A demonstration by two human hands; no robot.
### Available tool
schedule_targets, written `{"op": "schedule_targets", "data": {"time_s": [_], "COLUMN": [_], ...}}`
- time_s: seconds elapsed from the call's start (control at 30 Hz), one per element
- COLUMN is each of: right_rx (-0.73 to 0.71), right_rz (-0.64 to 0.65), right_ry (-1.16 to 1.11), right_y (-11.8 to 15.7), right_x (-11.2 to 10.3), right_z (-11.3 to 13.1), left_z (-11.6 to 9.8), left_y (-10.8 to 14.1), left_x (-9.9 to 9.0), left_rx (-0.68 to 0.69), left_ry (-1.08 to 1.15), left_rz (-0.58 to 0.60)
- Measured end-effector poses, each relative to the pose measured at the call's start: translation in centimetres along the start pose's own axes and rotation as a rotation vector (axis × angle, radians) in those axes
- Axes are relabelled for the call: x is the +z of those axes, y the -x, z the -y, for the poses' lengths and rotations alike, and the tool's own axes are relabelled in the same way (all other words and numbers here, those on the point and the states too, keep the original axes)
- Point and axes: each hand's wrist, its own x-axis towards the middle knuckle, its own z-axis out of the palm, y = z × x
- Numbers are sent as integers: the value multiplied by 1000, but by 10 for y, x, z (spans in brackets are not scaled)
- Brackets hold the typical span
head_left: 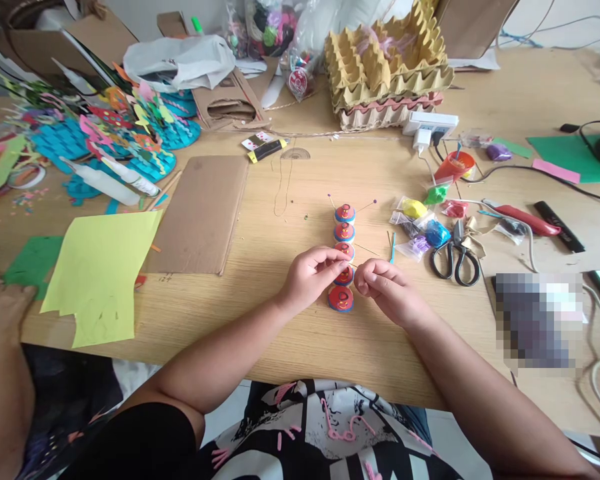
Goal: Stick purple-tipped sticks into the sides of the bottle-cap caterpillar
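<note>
A column of several small red-and-blue domed pieces [341, 299] with little faces runs away from me on the table. Two thin stalks with purple tips stick out beside the farthest domed piece [345, 213]. My left hand [314, 273] is closed in a pinch over the column, thumb and forefinger together. Close by on its right, my right hand [384, 285] is pinched too, its fingers curled in. A thin, pale bit shows between the fingertips, too small to name. Another thin stick [367, 250] lies just beyond the right hand.
Black-handled scissors [459, 257], bagged coloured clay [414, 208] and an orange cup [454, 167] sit at right. Egg trays [380, 80] and a power strip [433, 123] stand behind. Cardboard [197, 213] and yellow paper [105, 273] lie left, near another person's arm [3, 360].
</note>
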Motion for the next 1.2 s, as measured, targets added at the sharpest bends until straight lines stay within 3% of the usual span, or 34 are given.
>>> {"op": "schedule_targets", "data": {"time_s": [0.27,0.9,1.2], "right_rx": [-1,-45,-131], "right_rz": [-15,18,117], "right_ry": [-77,-51,305], "right_y": [-2,-3,2], "right_x": [-2,-3,-2], "right_z": [-2,-5,5], "left_z": [-2,-4,-4], "left_y": [0,0,1], "left_x": [0,0,-2], "left_rx": [-80,-93,-42], "left_ry": [95,30,-32], "left_rz": [60,73,45]}}
